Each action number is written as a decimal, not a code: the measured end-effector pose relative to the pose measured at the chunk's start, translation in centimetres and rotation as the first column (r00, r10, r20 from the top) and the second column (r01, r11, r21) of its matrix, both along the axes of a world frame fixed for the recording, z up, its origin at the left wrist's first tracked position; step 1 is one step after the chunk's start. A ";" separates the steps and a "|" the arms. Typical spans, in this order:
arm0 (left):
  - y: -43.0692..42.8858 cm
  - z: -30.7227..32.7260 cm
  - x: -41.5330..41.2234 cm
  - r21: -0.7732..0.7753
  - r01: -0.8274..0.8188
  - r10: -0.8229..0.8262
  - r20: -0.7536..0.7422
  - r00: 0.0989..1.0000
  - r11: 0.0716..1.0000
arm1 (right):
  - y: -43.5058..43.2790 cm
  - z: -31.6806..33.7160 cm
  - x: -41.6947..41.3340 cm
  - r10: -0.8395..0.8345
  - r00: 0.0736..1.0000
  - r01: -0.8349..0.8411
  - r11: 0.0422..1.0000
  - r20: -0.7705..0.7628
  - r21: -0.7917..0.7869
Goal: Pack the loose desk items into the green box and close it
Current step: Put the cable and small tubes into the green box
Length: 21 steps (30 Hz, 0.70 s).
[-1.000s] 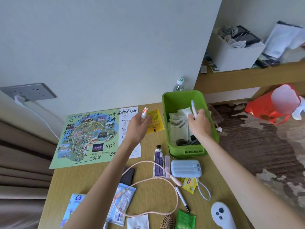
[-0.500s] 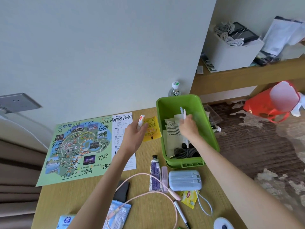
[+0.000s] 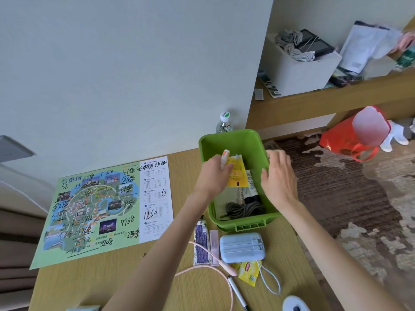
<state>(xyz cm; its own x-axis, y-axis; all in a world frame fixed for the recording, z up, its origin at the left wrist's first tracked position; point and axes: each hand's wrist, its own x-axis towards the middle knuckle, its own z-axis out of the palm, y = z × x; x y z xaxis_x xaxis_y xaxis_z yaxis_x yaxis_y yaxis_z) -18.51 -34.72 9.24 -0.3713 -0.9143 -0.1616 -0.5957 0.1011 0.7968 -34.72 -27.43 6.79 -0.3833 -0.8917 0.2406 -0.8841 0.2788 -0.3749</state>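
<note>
green box (image 3: 229,136) | left hand (image 3: 213,174) now above, fingers gripping yellow packet (image 3: 237,177), tube (image 3: 225,155) | right hand (image 3: 281,178) pen gone, fingers open

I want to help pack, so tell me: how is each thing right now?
green box: open, no lid on
left hand: grips white tube and yellow packet over the box
right hand: open, by the box's right wall
grey cable: coiled inside the box
power bank: lying outside the box
water bottle: upright, capped
map: unfolded flat
</note>
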 end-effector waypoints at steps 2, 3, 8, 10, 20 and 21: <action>0.3 -0.8 -1.3 0.036 0.022 -0.026 0.117 0.993 0.999 | 0.5 -0.9 -0.2 0.026 0.993 -0.032 0.998 0.116 0.051; 0.4 -1.1 -1.6 0.061 0.021 -0.031 0.166 0.986 0.998 | 0.6 -1.3 -0.3 0.039 0.988 -0.047 0.998 0.152 0.053; 1.0 -1.4 -3.0 0.084 -0.030 0.012 0.206 0.978 0.996 | 0.4 -2.1 -0.8 0.046 0.981 -0.049 0.999 0.187 0.014; 0.8 -1.2 -4.1 0.075 -0.061 0.051 0.124 0.991 0.995 | 0.4 -2.3 -1.0 0.048 0.981 -0.050 0.999 0.187 0.010; 0.7 -2.5 -4.5 0.064 0.087 -0.098 0.199 0.975 0.994 | 0.3 -3.0 -1.2 0.047 0.988 -0.049 0.999 0.149 0.010; 0.7 -2.0 -3.8 -0.023 0.069 -0.065 0.154 0.986 0.997 | 0.3 -3.0 -1.2 0.049 0.988 -0.051 0.999 0.148 0.010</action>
